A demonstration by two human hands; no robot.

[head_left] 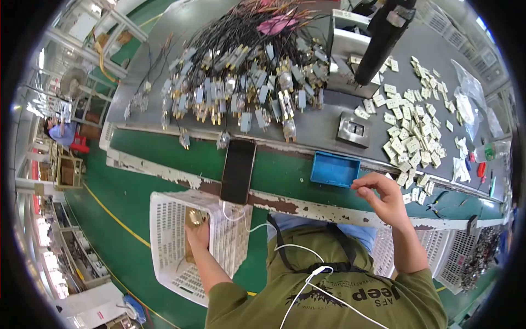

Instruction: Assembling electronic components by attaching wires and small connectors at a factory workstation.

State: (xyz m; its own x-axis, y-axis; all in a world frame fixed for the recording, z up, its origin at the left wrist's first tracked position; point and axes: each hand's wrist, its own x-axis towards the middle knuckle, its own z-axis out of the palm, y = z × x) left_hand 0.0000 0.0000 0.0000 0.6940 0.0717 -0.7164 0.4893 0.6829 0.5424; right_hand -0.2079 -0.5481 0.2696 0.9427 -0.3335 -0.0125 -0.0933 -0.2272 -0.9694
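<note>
My left hand (pixel 198 234) reaches down into a white perforated plastic basket (pixel 167 241) at the lower left. A shiny brass-coloured piece (pixel 194 216) shows at its fingertips, which look closed, but its kind is too small to make out. My right hand (pixel 383 198) hovers at the right corner of a shallow blue tray (pixel 335 169). Its fingers are bent, the thumb is a little apart from them, and nothing shows between. On the worktable, a square metal block (pixel 353 130) with a recess sits behind the tray.
Wired plug parts with grey pieces (pixel 246 93) spread over the table's left and middle. Many cream plastic pieces (pixel 413 131) lie at right. A dark phone (pixel 238 171) with a white cable stands at the edge. A black cylinder (pixel 383 41) rises beside a metal box (pixel 350 33).
</note>
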